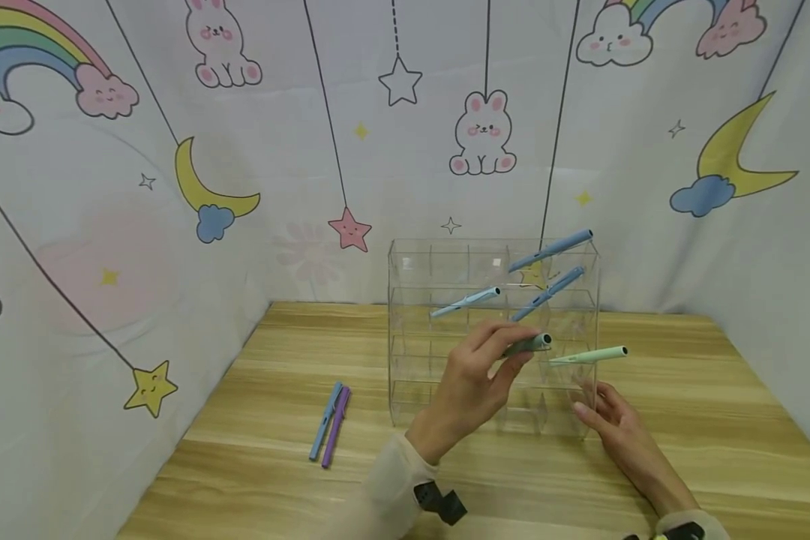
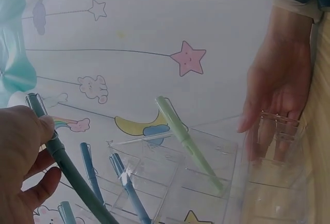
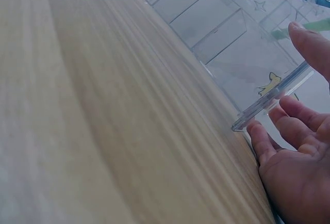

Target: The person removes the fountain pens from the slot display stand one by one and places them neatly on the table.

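Observation:
A clear acrylic pen rack (image 1: 410,382) with rows of compartments stands upright on the table. My left hand (image 1: 469,375) pinches a dark green pen (image 2: 77,180) between thumb and fingers, its capped end toward me and its other end pointing into the rack's front. At the lower right corner, my right hand (image 1: 624,435) holds the rack's side wall, thumb on one side and fingers on the other. Slanting out of compartments are a light green pen (image 1: 590,356), a pale blue pen (image 1: 466,301), an upper blue pen (image 1: 553,250) and a lower blue pen (image 1: 550,291).
Left of the rack, a blue pen (image 1: 325,421) and a purple pen (image 1: 336,427) lie side by side on the wooden table (image 1: 256,390). A white curtain (image 1: 297,150) printed with bunnies, stars and moons hangs close behind the rack and along both sides.

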A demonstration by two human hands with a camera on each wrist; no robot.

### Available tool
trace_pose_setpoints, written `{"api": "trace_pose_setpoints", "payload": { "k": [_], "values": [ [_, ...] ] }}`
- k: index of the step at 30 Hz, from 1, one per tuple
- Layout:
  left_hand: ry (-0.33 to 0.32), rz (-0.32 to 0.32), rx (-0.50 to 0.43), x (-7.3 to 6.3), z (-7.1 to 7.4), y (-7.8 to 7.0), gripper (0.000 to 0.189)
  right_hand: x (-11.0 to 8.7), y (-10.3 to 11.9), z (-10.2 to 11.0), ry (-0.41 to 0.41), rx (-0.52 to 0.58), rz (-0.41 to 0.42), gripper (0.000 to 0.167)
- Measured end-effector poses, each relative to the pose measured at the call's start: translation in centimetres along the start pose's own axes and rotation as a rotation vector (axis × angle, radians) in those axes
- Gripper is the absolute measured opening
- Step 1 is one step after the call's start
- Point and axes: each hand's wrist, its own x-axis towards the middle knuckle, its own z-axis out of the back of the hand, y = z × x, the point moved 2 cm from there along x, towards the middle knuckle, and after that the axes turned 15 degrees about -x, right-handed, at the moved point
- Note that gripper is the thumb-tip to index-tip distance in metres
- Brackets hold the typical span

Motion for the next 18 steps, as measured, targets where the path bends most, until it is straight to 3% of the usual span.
{"api": "trace_pose_setpoints", "payload": {
  "k": [9,18],
  "values": [
    [-0.023,0.038,-0.043,-0.2,0.7,-0.2,0.031,0.0,0.1,0.1,0.007,-0.024,-0.038,0.062],
    [-0.052,0.082,-0.073,-0.7,2.2,-0.4,0.033,-0.2,0.0,0.2,0.009,-0.021,-0.021,0.065]
  ]
}}
